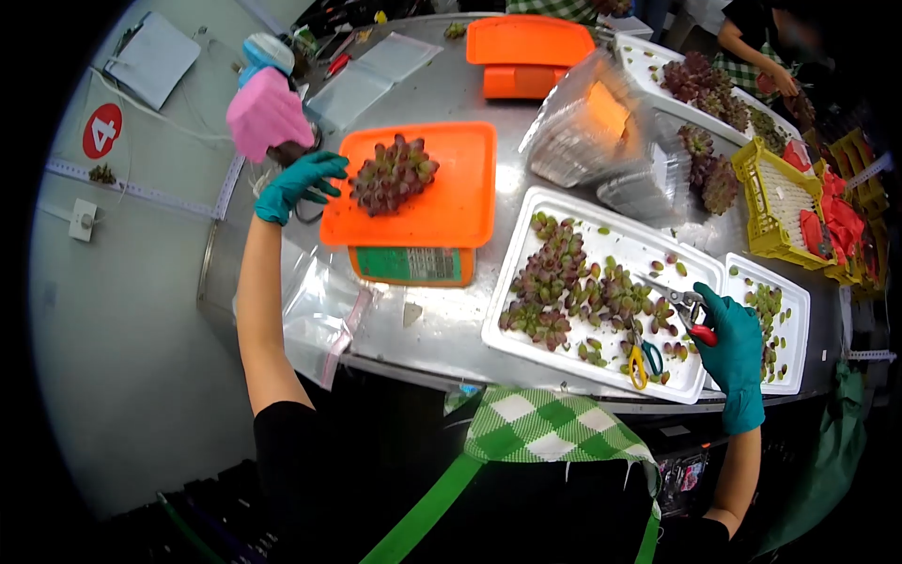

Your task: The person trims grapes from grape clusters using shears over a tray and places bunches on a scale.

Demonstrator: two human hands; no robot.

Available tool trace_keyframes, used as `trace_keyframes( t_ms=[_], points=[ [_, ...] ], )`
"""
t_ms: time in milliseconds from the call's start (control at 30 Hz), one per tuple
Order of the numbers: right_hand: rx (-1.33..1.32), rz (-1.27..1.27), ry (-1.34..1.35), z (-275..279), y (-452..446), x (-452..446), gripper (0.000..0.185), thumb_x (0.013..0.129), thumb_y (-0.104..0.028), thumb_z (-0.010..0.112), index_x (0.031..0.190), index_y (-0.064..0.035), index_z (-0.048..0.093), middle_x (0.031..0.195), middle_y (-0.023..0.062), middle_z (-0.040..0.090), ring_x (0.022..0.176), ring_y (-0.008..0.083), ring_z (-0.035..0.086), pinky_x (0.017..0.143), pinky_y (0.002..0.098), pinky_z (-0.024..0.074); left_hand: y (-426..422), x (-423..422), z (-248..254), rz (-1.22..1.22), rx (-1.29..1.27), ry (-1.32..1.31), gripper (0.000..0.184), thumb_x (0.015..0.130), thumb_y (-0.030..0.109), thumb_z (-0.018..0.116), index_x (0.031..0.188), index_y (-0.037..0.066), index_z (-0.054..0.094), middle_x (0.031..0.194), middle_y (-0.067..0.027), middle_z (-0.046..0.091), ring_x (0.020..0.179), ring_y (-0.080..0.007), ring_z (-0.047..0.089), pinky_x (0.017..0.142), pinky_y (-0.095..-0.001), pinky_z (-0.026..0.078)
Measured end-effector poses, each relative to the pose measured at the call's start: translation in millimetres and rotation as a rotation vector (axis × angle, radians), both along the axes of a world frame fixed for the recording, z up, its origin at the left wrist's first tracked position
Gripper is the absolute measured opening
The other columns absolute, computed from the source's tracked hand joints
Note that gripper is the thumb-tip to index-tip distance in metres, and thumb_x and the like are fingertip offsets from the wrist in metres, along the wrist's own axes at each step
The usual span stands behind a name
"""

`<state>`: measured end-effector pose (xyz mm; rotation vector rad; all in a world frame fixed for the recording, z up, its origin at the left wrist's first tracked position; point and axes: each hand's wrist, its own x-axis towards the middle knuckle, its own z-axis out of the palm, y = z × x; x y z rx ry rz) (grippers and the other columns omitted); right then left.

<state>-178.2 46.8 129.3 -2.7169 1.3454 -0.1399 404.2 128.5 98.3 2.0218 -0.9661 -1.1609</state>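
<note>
My left hand (303, 188), in a teal glove, is open with fingers apart at the left edge of an orange tray (460, 193). A purple-green succulent cluster (393, 176) rests on that tray, just right of my fingertips. The tray sits on an orange base with a green panel (409, 264). My gloved right hand (730, 340) is closed around red-handled pruning shears (693, 315), their blades over a white tray (531, 362). Succulent rosettes (550, 273) and loose leaves lie in this tray, along with scissors (643, 358) that have yellow and teal handles.
Clear plastic boxes (587, 132) are stacked behind the white tray. A smaller white tray (794, 352) with cuttings stands at right, near a yellow crate (766, 211). Plastic bags (315, 301) lie at the table's left edge. Another person (761, 56) works at the far right.
</note>
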Motion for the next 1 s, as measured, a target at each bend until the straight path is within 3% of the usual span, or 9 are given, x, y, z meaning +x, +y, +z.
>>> trace_keyframes(
  t_ms=[167, 333, 467, 533, 600, 733, 833, 967, 1000],
  points=[
    [0.056, -0.168, -0.063, -28.6, 14.3, -17.4, 0.058, 0.06, -0.006, 0.071, 0.113, -0.0169, 0.051, 0.071, 0.0042, 0.051, 0.064, 0.02, 0.05, 0.061, 0.0324, 0.04, 64.8, -10.0, -7.9, 0.354, -0.293, -0.021, 0.03, 0.081, 0.033, 0.05, 0.1, 0.011, 0.056, 0.083, -0.0002, 0.06, 0.062, -0.0082, 0.054, 0.062, -0.0219, 0.042],
    [0.146, -0.295, -0.161, -55.1, 24.0, -39.0, 0.054, 0.065, -0.007, 0.069, 0.115, -0.013, 0.05, 0.073, 0.0061, 0.054, 0.062, 0.0173, 0.053, 0.059, 0.03, 0.0439, 116.6, -40.9, -17.7, 0.439, -0.328, 0.067, 0.03, 0.082, 0.033, 0.049, 0.094, 0.007, 0.059, 0.076, 0.0009, 0.059, 0.06, -0.0067, 0.052, 0.056, -0.02, 0.038],
    [0.122, -0.346, -0.252, -72.7, 22.3, -55.5, 0.055, 0.066, -0.008, 0.069, 0.117, -0.0095, 0.048, 0.095, 0.0113, 0.059, 0.081, 0.0193, 0.058, 0.071, 0.0283, 0.0454, 132.0, -66.3, -40.3, 0.441, -0.372, 0.17, 0.028, 0.083, 0.03, 0.049, 0.091, 0.005, 0.059, 0.072, -0.0001, 0.058, 0.057, -0.007, 0.052, 0.054, -0.0183, 0.037],
    [0.231, -0.493, -0.367, -91.4, 18.5, -71.6, 0.056, 0.069, -0.012, 0.068, 0.119, -0.0075, 0.044, 0.107, 0.0129, 0.055, 0.093, 0.0189, 0.056, 0.078, 0.0295, 0.0439, 130.1, -84.8, -47.6, 0.391, -0.303, 0.204, 0.027, 0.083, 0.029, 0.049, 0.091, 0.004, 0.058, 0.071, -0.0018, 0.057, 0.057, -0.0079, 0.052, 0.054, -0.0199, 0.038],
    [0.165, -0.518, -0.506, -108.8, 17.3, -84.8, 0.056, 0.068, -0.018, 0.069, 0.117, -0.0049, 0.046, 0.1, 0.0142, 0.054, 0.089, 0.025, 0.055, 0.077, 0.0321, 0.0436, 125.2, -112.5, -54.9, 0.428, -0.352, 0.227, 0.027, 0.083, 0.028, 0.049, 0.089, 0.003, 0.058, 0.069, -0.0023, 0.056, 0.057, -0.0089, 0.051, 0.054, -0.0211, 0.039],
    [-0.019, -0.578, -0.354, -127.3, 20.6, -102.4, 0.061, 0.069, -0.038, 0.065, 0.115, -0.0024, 0.046, 0.098, 0.0168, 0.054, 0.086, 0.0292, 0.055, 0.075, 0.038, 0.043, 120.5, -156.6, -68.8, 0.25, -0.246, 0.305, 0.027, 0.084, 0.028, 0.048, 0.086, 0.003, 0.058, 0.066, -0.0022, 0.055, 0.056, -0.0095, 0.051, 0.052, -0.0218, 0.038],
    [-0.176, -0.671, -0.111, -138.8, 29.0, -103.6, 0.066, 0.068, -0.044, 0.065, 0.115, -0.0022, 0.044, 0.084, 0.013, 0.053, 0.074, 0.0273, 0.054, 0.064, 0.038, 0.0423, 119.9, -177.1, -83.7, 0.167, -0.109, 0.312, 0.028, 0.084, 0.029, 0.047, 0.085, 0.003, 0.058, 0.065, -0.0016, 0.055, 0.052, -0.009, 0.051, 0.049, -0.0202, 0.037],
    [-0.079, -0.784, 0.03, -169.0, 29.0, -104.5, 0.073, 0.066, -0.053, 0.061, 0.115, -0.0016, 0.045, 0.087, 0.0157, 0.053, 0.079, 0.0315, 0.053, 0.068, 0.0433, 0.0397, 116.0, -215.1, -89.0, 0.114, -0.068, 0.418, 0.028, 0.085, 0.029, 0.048, 0.086, 0.003, 0.057, 0.066, -0.0033, 0.055, 0.054, -0.0102, 0.052, 0.051, -0.0207, 0.041],
    [-0.127, -0.777, 0.032, -179.8, 29.4, -102.8, 0.074, 0.065, -0.05, 0.063, 0.117, -0.0009, 0.043, 0.088, 0.0155, 0.053, 0.082, 0.0304, 0.052, 0.069, 0.0422, 0.0385, 114.9, -229.7, -84.0, 0.096, -0.079, 0.434, 0.028, 0.085, 0.029, 0.048, 0.087, 0.003, 0.057, 0.066, -0.0037, 0.055, 0.055, -0.0105, 0.052, 0.052, -0.0213, 0.041]
  ],
)
